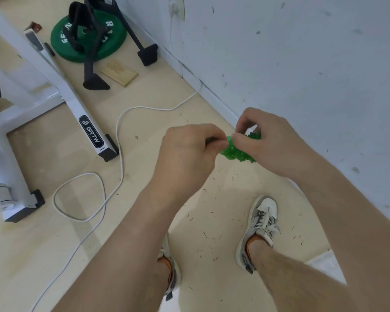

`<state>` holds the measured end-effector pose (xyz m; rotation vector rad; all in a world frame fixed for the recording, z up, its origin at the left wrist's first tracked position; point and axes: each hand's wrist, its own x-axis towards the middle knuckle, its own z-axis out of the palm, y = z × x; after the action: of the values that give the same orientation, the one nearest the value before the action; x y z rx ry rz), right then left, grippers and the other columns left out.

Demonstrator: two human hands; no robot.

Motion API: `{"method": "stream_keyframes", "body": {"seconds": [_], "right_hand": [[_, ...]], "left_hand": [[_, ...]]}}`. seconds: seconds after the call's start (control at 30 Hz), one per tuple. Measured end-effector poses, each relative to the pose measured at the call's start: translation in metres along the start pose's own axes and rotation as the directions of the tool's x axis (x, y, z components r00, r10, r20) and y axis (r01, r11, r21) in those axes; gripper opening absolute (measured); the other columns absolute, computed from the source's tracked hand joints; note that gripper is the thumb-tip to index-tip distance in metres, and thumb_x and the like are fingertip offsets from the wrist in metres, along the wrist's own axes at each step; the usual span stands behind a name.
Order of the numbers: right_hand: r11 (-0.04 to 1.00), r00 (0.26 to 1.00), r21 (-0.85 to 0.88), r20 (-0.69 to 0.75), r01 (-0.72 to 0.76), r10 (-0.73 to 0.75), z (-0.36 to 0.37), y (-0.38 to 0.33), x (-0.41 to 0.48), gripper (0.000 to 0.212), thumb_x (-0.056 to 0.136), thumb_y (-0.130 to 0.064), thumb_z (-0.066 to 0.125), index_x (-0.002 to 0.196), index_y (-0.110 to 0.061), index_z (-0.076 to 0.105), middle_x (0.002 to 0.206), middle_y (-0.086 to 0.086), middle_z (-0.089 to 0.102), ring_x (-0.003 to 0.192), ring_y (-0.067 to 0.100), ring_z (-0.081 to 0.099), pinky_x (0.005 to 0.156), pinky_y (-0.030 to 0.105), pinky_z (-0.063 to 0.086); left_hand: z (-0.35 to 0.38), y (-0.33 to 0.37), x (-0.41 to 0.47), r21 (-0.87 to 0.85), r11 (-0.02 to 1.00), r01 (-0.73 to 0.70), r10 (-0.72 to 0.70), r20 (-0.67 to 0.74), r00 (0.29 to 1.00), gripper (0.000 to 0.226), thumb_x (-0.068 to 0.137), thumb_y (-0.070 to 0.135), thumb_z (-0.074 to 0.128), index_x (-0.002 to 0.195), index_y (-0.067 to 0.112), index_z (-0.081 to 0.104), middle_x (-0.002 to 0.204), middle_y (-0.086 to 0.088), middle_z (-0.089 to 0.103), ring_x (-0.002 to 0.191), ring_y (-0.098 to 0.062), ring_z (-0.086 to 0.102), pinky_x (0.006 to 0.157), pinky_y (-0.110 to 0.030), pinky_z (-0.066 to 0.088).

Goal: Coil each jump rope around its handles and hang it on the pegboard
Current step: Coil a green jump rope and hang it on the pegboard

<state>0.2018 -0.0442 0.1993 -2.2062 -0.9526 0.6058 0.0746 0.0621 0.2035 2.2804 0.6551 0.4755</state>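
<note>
Rope [236, 152], a green bunch near the wall [302, 64], pinched by the left grip [187, 152] and clutched in the curled right grip [268, 143].

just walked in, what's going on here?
A person stands beside a white wall, holding a green beaded jump rope bunched into a tight bundle. The left hand pinches one side and the right hand pinches the other. No pegboard is in view; it is not hung yet. A white cable lies on the floor.
</note>
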Motion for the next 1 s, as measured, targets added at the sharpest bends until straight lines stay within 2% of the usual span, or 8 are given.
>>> {"method": "stream_keyframes", "body": {"seconds": [0.17,0.27,0.43,0.53,0.67,0.77,0.87,1.0], "right_hand": [[0.96,0.969,0.248,0.238,-0.132,0.072,-0.002,-0.005,-0.003,0.022,0.087,-0.039,0.067,0.097,-0.02,0.06,0.099,-0.008,0.067,0.069,0.01,0.064,0.062,0.026,0.054],[0.967,0.942,0.212,0.329,-0.139,0.063,0.002,-0.007,-0.006,0.036,0.078,-0.04,0.077,0.102,-0.02,0.059,0.102,-0.007,0.064,0.071,0.009,0.06,0.071,0.033,0.055],[0.955,0.976,0.269,0.206,-0.126,0.071,0.009,-0.01,-0.004,0.043,0.073,-0.045,0.079,0.096,-0.016,0.058,0.099,-0.001,0.065,0.081,0.027,0.066,0.071,0.042,0.056],[0.995,0.994,0.099,0.11,-0.022,0.011,0.009,-0.01,-0.004,0.038,0.073,-0.042,0.08,0.093,-0.021,0.055,0.093,-0.009,0.061,0.073,0.015,0.059,0.063,0.029,0.049],[0.995,0.996,-0.067,-0.032,0.076,-0.078,0.009,-0.011,-0.005,0.038,0.068,-0.032,0.08,0.09,-0.023,0.051,0.081,-0.008,0.057,0.063,0.011,0.05,0.057,0.029,0.04],[0.987,0.984,-0.122,-0.129,0.104,-0.12,0.008,-0.012,-0.005,0.039,0.068,-0.03,0.079,0.091,-0.022,0.049,0.079,-0.01,0.052,0.066,0.009,0.047,0.06,0.03,0.04],[0.98,0.976,-0.151,-0.153,0.129,-0.152,0.009,-0.015,-0.006,0.04,0.068,-0.03,0.079,0.091,-0.021,0.049,0.078,-0.01,0.05,0.068,0.01,0.049,0.063,0.029,0.042],[0.966,0.975,-0.209,-0.125,0.155,-0.183,0.009,-0.016,-0.006,0.039,0.067,-0.029,0.077,0.091,-0.02,0.049,0.076,-0.011,0.048,0.068,0.012,0.048,0.063,0.028,0.04]], "left_hand": [[-0.005,0.002,0.004,-0.173,0.965,0.196,-0.202,-0.013,0.979,0.015,0.081,0.018,0.073,0.071,0.029,0.071,0.059,0.02,0.064,0.064,0.001,0.062,0.066,-0.019,0.052],[-0.009,0.001,0.006,-0.262,0.931,0.254,-0.264,-0.004,0.964,0.016,0.079,0.015,0.074,0.07,0.028,0.071,0.061,0.016,0.067,0.063,-0.001,0.064,0.067,-0.022,0.054],[-0.015,-0.001,0.008,-0.395,0.853,0.341,-0.344,0.067,0.937,0.012,0.077,0.011,0.075,0.071,0.02,0.073,0.065,0.006,0.07,0.064,-0.011,0.068,0.066,-0.03,0.058],[-0.018,-0.001,0.007,-0.389,0.843,0.372,-0.349,0.131,0.928,0.012,0.076,0.009,0.076,0.07,0.019,0.073,0.063,0.004,0.069,0.059,-0.01,0.064,0.059,-0.026,0.053],[-0.021,-0.007,0.009,-0.356,0.834,0.423,-0.384,0.178,0.906,0.009,0.076,0.01,0.075,0.07,0.016,0.073,0.06,-0.001,0.066,0.055,-0.012,0.058,0.056,-0.029,0.05],[-0.02,-0.007,0.01,-0.565,0.659,0.496,-0.465,0.213,0.859,0.007,0.079,0.003,0.072,0.073,0.006,0.072,0.062,-0.008,0.061,0.054,-0.013,0.053,0.052,-0.021,0.045],[-0.016,-0.003,0.009,-0.695,0.474,0.54,-0.485,0.306,0.819,0.009,0.081,0.005,0.071,0.074,0.011,0.071,0.062,-0.004,0.057,0.055,-0.013,0.049,0.051,-0.018,0.042],[-0.02,-0.005,0.011,-0.716,0.472,0.514,-0.394,0.35,0.85,0.008,0.082,0.008,0.071,0.075,0.012,0.071,0.062,-0.003,0.058,0.054,-0.012,0.05,0.05,-0.017,0.043]]}}
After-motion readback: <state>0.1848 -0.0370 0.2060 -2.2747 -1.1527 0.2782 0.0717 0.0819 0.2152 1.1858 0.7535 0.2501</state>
